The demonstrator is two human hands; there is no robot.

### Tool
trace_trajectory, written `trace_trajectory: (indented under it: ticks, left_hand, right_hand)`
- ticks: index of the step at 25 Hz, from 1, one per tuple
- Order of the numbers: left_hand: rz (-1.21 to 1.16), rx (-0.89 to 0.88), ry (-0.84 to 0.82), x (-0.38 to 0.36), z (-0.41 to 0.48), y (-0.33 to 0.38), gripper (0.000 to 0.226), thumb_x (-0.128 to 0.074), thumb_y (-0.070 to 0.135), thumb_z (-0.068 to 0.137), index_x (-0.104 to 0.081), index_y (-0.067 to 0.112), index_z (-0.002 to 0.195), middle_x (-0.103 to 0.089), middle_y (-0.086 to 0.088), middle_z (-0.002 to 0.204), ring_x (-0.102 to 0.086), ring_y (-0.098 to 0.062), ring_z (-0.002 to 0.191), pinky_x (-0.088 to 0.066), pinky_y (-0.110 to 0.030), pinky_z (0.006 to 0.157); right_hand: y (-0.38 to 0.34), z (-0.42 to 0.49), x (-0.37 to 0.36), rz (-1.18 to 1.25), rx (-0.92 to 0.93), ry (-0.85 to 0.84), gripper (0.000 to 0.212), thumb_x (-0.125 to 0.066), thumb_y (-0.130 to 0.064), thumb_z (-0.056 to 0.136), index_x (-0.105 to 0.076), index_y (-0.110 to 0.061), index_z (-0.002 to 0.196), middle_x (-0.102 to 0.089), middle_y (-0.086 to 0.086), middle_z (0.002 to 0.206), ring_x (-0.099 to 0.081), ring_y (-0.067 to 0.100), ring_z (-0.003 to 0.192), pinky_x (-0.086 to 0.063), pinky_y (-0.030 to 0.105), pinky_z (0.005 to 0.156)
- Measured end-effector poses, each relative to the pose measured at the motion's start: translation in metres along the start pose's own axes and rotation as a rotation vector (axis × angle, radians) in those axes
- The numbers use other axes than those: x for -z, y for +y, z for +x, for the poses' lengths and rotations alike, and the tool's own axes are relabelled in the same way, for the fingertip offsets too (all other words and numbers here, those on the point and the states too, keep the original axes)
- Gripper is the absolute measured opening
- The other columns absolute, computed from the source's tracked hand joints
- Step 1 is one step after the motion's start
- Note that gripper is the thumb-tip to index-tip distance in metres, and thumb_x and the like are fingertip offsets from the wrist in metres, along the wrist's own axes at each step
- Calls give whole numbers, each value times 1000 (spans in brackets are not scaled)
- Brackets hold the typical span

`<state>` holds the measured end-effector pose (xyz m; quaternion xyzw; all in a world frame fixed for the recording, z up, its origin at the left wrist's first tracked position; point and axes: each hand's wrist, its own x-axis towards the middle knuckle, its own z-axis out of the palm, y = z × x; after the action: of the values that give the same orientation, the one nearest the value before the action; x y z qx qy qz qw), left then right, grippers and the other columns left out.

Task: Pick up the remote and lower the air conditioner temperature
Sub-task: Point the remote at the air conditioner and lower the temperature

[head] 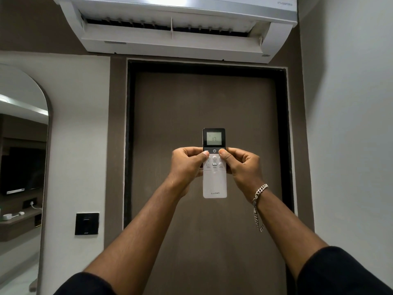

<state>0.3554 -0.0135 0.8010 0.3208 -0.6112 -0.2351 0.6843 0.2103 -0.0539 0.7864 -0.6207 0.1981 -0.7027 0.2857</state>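
Note:
A white remote (214, 184) with a dark top and a lit grey screen reading 17 is held upright at arm's length, pointing up toward the white air conditioner (176, 39) on the wall above the door. My left hand (187, 165) grips its left edge, thumb resting on the upper left buttons. My right hand (242, 165) grips its right edge, thumb on the upper right buttons. Both thumbs sit just below the power button. The air conditioner's flap is open.
A brown door (204, 116) in a black frame fills the wall ahead. A black switch plate (86, 223) is on the white wall at the left. An arched mirror (21, 145) stands at far left. The right wrist wears a silver chain bracelet (258, 201).

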Motion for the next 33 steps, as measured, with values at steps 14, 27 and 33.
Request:
trace_trajectory:
  ticks: [14,27,33]
  left_hand:
    - [11,-15,-16,5,1,1,12,-64,17,85,-64,9,94,-73,-8,87,-74,-12,74,-56,-21,55]
    - [-10,-40,-50,3,-3,6,9,-64,16,86,-65,13,94,-74,-7,89,-74,-13,78,-57,-22,57]
    - [2,-29,-35,0,-2,6,15,-64,15,86,-63,9,100,-73,-11,93,-74,-15,78,-59,-25,59]
  right_hand:
    - [-9,-1,-5,38,-17,-4,9,-70,-15,83,-70,-12,92,-74,5,84,-71,10,70,-61,25,66]
    - [-12,-2,-3,21,-16,37,23,-71,-18,83,-70,-3,100,-75,14,95,-73,24,84,-61,34,73]
    - [-13,-3,0,-2,2,37,11,-70,-18,83,-70,-13,93,-75,11,93,-73,20,82,-61,30,71]
